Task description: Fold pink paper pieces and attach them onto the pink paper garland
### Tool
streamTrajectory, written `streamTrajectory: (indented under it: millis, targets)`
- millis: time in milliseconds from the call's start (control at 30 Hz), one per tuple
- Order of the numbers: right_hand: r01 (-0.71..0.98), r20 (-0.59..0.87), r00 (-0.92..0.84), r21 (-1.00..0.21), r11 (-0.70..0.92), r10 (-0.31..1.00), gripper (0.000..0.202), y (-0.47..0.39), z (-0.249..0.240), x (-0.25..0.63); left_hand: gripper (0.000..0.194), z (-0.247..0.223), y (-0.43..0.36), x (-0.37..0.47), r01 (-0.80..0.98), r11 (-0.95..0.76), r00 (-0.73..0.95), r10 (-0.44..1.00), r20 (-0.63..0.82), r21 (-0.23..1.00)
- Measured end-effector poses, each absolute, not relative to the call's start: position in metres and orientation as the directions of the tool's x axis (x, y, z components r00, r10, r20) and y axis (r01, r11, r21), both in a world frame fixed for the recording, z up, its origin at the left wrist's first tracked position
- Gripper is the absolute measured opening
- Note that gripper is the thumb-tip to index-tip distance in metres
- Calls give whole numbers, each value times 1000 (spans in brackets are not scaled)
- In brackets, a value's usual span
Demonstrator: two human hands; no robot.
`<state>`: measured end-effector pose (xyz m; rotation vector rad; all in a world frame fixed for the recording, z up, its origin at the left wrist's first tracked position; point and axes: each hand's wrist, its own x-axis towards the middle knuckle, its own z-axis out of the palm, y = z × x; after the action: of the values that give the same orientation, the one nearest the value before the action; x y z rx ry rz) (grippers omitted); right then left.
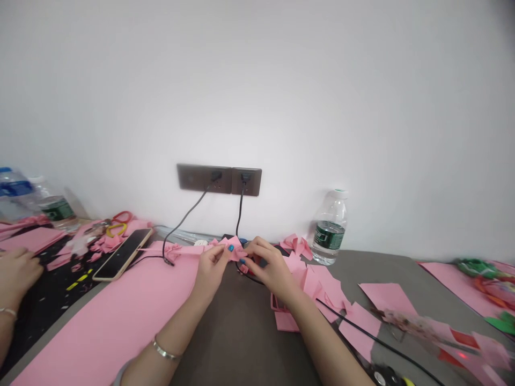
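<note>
A small folded pink paper piece (233,246) is held up over the grey table between my two hands. My left hand (213,265) pinches its left side between thumb and fingertips. At the right edge of the same piece, the fingers of my right hand (267,268) are closed in a pinch. Some of the paper is hidden behind the fingers. Below my left forearm lies a large pink sheet (161,289). Beside my right hand are several loose pink paper pieces (317,281), partly overlapped by my forearm.
A water bottle (330,228) stands by the wall at right. A phone (124,254), scissors (118,224) and paper scraps lie left. Cables run from the wall socket (219,178). A glue gun (454,340) lies at right with its cord (374,338). Another person's hand (18,273) rests at far left.
</note>
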<state>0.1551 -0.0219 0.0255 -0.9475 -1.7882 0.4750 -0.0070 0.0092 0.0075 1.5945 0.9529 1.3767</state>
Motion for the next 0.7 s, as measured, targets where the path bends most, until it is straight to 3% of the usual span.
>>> streamTrajectory:
  millis: [367, 700]
  targets:
    - [229, 418, -58, -878, 420, 907, 8, -16, 18, 154, 42, 16, 3, -4, 41, -393, 154, 911, 383, 919]
    - [90, 329, -54, -939, 333, 943, 26, -12, 16, 154, 36, 10, 6, -4, -19, -315, 187, 931, 313, 949]
